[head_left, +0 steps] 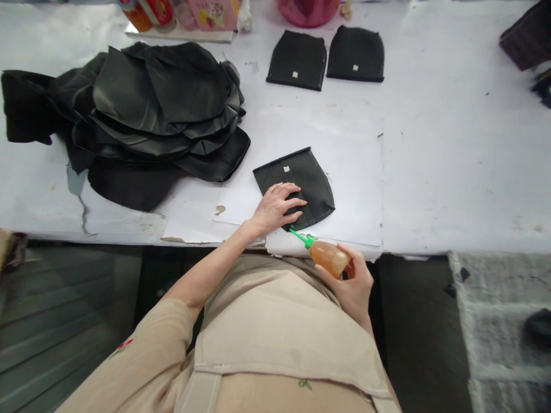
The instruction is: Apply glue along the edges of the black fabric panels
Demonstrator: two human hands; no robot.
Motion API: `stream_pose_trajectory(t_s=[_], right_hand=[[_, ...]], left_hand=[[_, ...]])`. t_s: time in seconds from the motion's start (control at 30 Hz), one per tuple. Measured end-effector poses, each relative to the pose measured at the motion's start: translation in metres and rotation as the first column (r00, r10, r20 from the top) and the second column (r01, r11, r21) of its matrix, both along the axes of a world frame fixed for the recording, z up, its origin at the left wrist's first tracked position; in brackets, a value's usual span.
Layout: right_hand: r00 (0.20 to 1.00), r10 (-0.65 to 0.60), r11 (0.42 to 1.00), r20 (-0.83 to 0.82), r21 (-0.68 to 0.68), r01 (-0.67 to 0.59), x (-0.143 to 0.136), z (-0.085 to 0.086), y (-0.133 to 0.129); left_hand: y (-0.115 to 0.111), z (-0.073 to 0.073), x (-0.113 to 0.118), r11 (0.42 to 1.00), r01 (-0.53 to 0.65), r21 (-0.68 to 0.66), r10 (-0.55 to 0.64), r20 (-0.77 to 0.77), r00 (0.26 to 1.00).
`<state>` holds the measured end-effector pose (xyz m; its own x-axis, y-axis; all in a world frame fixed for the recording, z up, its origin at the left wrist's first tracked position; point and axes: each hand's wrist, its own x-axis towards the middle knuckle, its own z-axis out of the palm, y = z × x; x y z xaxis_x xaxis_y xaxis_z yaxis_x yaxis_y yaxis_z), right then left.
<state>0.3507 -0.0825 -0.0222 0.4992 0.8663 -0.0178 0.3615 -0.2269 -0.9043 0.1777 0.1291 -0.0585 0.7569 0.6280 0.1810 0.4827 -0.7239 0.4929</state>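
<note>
My left hand [278, 209] lay, fingers loosely spread, on the panel [316, 186] on the table [434, 172], while my right hand [355, 282] gripped the bottle [327, 257] at the panel's near side (green nozzle [300, 236] by its corner), the pile [172, 103] left of the panel.

The left hand [276, 207] hides part of a black panel [316, 186]; the right hand [353, 281] partly covers the bottle [328, 257]. The top edge cuts off the pink tub [307, 12], the right edge a dark object [527, 37]. Print [252, 67] on the table [434, 155] is too small to read.
</note>
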Motion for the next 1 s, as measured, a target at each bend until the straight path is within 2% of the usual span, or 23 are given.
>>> stream_pose_trajectory(t_s=[0.1, 0.2, 0.27, 0.37, 0.47, 0.57, 0.7, 0.8, 1.0], right_hand=[[0.939, -0.113, 0.992, -0.326, -0.083, 0.090, 0.009, 0.002, -0.003], [0.767, -0.153, 0.988, -0.623, -0.086, 0.127, 0.020, 0.000, -0.005], [0.662, -0.138, 0.987, -0.737, -0.043, 0.158, 0.026, -0.003, -0.006], [0.615, -0.132, 0.972, -0.777, 0.020, 0.234, 0.032, -0.008, -0.005], [0.636, -0.150, 0.948, -0.757, 0.072, 0.309, 0.038, -0.009, -0.002], [0.703, -0.194, 0.912, -0.684, 0.139, 0.387, 0.043, -0.004, 0.001], [0.829, -0.381, 0.854, -0.409, 0.189, 0.485, 0.043, 0.006, 0.001], [0.889, -0.424, 0.871, -0.172, 0.190, 0.452, 0.038, 0.007, -0.002], [0.942, -0.336, 0.925, 0.009, 0.189, 0.329, 0.030, -0.005, -0.009]], left_hand=[[0.007, 0.003, -0.005, 0.998, 0.045, -0.034, -0.045, -0.009, 0.999], [0.023, 0.007, -0.015, 0.977, 0.175, -0.119, -0.175, 0.009, 0.985], [0.034, 0.011, -0.022, 0.946, 0.267, -0.187, -0.264, 0.038, 0.964], [0.043, 0.015, -0.027, 0.916, 0.332, -0.224, -0.329, 0.050, 0.943], [0.036, 0.018, -0.021, 0.948, 0.275, -0.161, -0.278, 0.006, 0.961], [0.018, 0.019, -0.003, 0.992, 0.115, -0.055, -0.118, -0.061, 0.991], [0.000, 0.018, 0.026, 0.998, -0.060, 0.036, 0.063, -0.111, 0.992], [-0.004, 0.017, 0.043, 0.991, -0.123, 0.055, 0.129, -0.113, 0.985], [-0.006, 0.015, 0.052, 0.983, -0.175, 0.055, 0.181, -0.121, 0.976]])
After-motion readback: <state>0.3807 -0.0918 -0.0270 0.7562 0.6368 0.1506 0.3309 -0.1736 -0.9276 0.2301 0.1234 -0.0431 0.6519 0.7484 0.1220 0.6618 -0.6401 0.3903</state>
